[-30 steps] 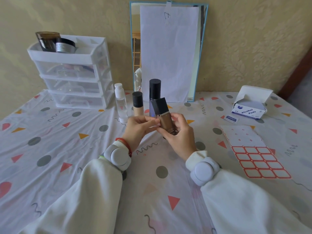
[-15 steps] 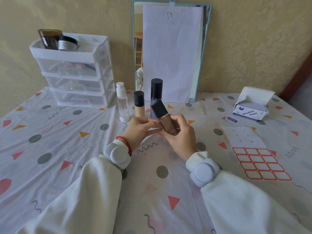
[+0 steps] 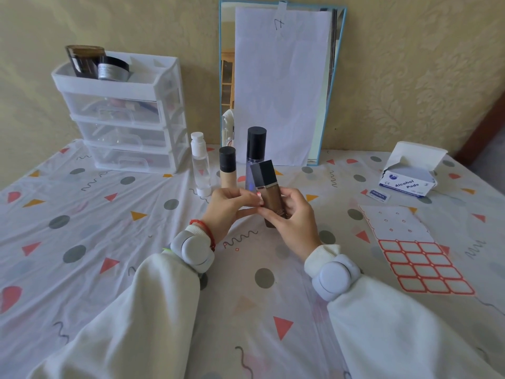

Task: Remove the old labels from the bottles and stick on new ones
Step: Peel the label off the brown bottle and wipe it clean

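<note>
Brown bottle (image 3: 269, 196) at frame centre, pinched by left hand (image 3: 228, 212) and right hand (image 3: 293, 217); three bottles (image 3: 227, 170) behind, label sheet (image 3: 418, 258) right.

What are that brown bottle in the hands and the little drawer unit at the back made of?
The brown bottle looks like clear glass or hard plastic: smooth, glossy, brown liquid showing through. I cannot tell which. Its cap looks like dark matte plastic above a thin shiny band. The drawer unit looks like plastic: an opaque white frame, see-through fronts showing the contents.

Three upright bottles (image 3: 227, 170) just behind the hands (image 3: 262, 212); open tablecloth (image 3: 82, 242) left.
</note>
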Demonstrator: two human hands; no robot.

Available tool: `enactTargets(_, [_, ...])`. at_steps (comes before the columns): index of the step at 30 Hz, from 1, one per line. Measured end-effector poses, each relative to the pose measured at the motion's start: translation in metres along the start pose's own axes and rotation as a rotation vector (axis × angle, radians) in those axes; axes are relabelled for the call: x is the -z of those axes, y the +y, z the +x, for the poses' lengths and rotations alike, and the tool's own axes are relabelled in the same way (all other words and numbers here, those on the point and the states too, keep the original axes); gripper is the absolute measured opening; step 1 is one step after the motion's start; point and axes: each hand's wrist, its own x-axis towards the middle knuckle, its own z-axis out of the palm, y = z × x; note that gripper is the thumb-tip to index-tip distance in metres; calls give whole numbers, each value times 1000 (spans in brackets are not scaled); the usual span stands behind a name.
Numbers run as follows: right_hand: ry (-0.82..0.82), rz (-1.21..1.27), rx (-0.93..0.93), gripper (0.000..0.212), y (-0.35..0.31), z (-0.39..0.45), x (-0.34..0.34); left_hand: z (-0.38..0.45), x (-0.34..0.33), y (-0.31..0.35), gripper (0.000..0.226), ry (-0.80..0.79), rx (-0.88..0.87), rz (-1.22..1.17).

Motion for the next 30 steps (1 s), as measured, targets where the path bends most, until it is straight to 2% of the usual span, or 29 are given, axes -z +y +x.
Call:
enactTargets(4, [27,10,-6,47,2,2,0,0,1,2,15,-2,25,-143])
enactTargets(6, [35,7,2,48,2,2,0,0,0,2,9,-7,11,-78])
enactTargets(9, [27,-1,23,49,3,1,0,-2,-2,-1,18,0,-25,42])
enactTargets(18, [6,-34,41,48,0,0,0,1,-1,-5,12,68,-64,161])
enactTargets(22, [-3,-29,35,48,-1,0,0,1,-1,-4,11,69,-66,178])
enactTargets(26, [35,12,27,50,0,1,1,0,-2,-1,6,54,-43,59])
enactTargets(30, [34,-10,56,50,1,0,1,-2,-1,-2,13,24,-80,133])
